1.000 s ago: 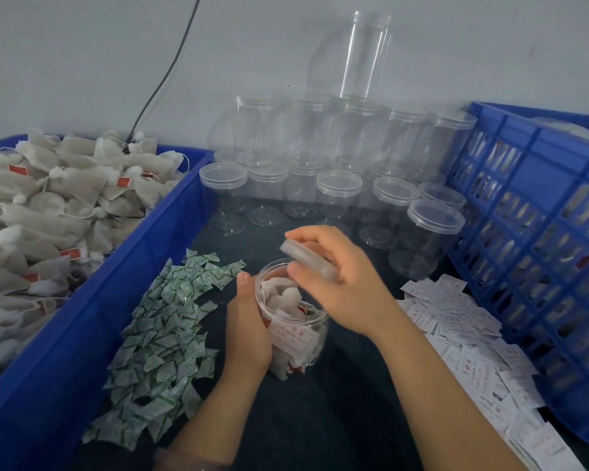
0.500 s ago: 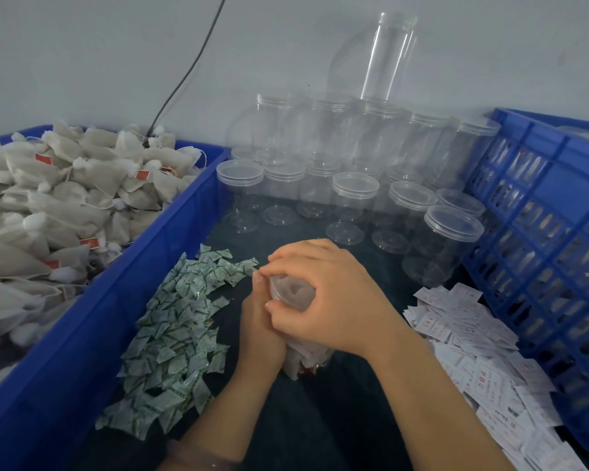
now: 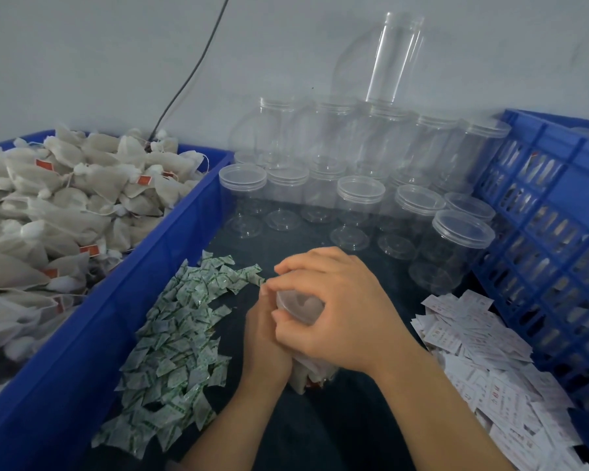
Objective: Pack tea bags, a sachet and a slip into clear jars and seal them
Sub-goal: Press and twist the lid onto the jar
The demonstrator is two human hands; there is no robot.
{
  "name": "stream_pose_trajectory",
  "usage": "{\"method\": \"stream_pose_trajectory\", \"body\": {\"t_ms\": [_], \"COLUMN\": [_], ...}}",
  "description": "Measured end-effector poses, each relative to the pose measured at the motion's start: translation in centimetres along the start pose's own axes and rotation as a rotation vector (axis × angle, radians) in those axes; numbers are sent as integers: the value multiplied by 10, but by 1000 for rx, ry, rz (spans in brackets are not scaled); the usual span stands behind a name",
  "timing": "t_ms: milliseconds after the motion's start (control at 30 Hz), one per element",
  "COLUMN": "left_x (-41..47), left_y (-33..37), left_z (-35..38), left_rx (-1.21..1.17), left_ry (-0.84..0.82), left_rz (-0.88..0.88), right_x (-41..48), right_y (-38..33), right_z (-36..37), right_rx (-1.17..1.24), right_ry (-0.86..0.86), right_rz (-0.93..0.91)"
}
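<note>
Gripping the clear jar (image 3: 312,376) around its side with our left hand (image 3: 264,338), we curl our right hand (image 3: 334,311) over the lid (image 3: 298,305), fingers (image 3: 310,263) round its rim. The jar sits on the dark mat (image 3: 320,433) between the crinkly sachets (image 3: 181,334) and the paper slips (image 3: 483,362). We judge the smooth thin plastic could slip, or the round lid seat crooked if soft contents poke up.

Left hand (image 3: 266,341) grips jar (image 3: 307,376); right hand (image 3: 340,311) curled over lid (image 3: 298,305).

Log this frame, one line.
step: sealing | right hand: grips lid on jar | left hand: holds jar
</note>
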State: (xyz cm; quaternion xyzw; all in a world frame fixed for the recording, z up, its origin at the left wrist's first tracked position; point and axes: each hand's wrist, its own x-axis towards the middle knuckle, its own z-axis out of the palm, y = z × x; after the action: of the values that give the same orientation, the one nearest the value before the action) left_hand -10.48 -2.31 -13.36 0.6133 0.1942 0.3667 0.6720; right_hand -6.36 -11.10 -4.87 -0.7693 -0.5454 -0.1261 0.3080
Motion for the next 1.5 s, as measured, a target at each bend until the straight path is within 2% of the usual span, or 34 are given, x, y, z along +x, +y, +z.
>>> {"method": "stream_pose_trajectory", "body": {"t_ms": [133,433,633,967,1167,1300,1500], "left_x": [1,3,3,1,7,7,6], "left_y": [-2,-9,-9,-11,-13,-12,-18], "left_z": [-2,-3,-4,-1,-3,-4,-3], "left_rx": [10,25,-26,23,48,36,76], "left_ry": [52,51,29,103,2,23,74], "left_rz": [-32,-11,-20,-11,-87,-53,4], "right_x": [1,-1,-1,0,-1,0,3], "right_y": [-1,0,0,-9,-6,-7,-8], "right_z": [-1,1,2,3,-8,-14,-8], "right_rx": [-52,-34,14,-42,-30,-31,-46], "right_ry": [-47,-20,-60,-98,-227,-344,-260], "right_rz": [-11,-21,28,131,104,122,143]}}
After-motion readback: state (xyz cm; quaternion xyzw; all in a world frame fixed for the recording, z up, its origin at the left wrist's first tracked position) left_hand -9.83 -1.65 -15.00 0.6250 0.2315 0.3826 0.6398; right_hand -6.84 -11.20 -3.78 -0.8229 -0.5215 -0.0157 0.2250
